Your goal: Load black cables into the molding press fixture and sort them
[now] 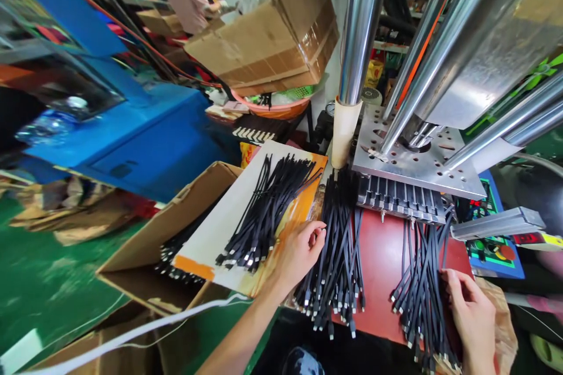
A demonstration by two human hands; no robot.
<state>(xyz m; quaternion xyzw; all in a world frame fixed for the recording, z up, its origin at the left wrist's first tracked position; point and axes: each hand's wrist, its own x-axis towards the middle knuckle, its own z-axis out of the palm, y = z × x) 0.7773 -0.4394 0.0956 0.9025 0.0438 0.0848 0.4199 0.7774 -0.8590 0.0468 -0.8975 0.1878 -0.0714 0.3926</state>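
My left hand (pixel 308 246) is closed, its fingers curled in at the left edge of the middle bundle of black USB cables (pixel 336 258). Whatever those fingers may pinch is too small to make out. My right hand (pixel 470 307) is closed too, thumb and forefinger together against the right side of another bundle of black cables (pixel 420 287). I cannot tell whether a cable lies between them. This right bundle hangs from below a metal mould (pixel 402 198) over the red table (pixel 378 269). A further cable pile (pixel 272 211) lies on a white and orange board (pixel 209 228).
Above the mould stands a press with a drilled steel plate (pixel 422 179) and thick steel columns (pixel 363 29). A control box (pixel 497 252) sits at right. Left are a cardboard box (pixel 176 202) of cables and a blue machine (pixel 145 129). Behind, a person (pixel 187 3) works.
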